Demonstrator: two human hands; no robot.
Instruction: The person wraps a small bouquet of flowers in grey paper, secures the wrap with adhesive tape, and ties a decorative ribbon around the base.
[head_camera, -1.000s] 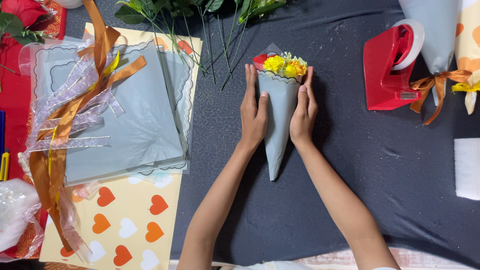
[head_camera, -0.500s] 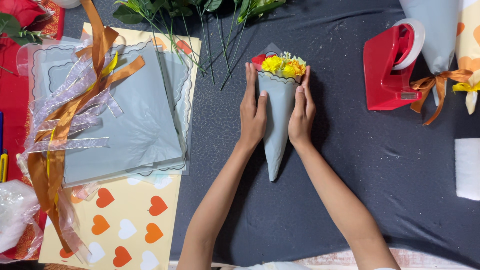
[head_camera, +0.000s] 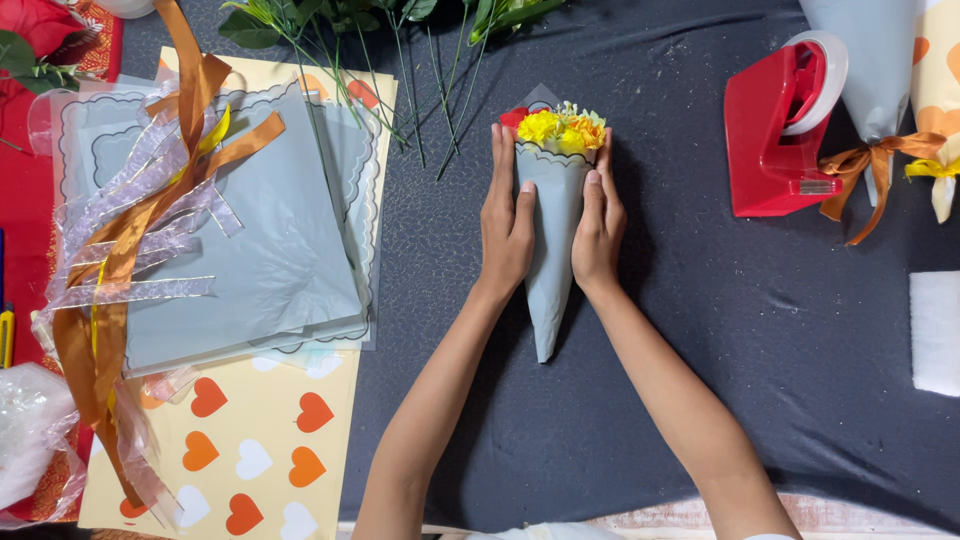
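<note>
Beside red tape dispenser (head_camera: 775, 140), hands cupping grey cone (head_camera: 550, 250)

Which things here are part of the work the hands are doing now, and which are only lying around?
In use:
left hand
right hand
grey paper cone
yellow flowers in the cone

Lying about:
red tape dispenser
grey paper sheets
heart-print paper
ribbons
loose stems
finished cones
</note>
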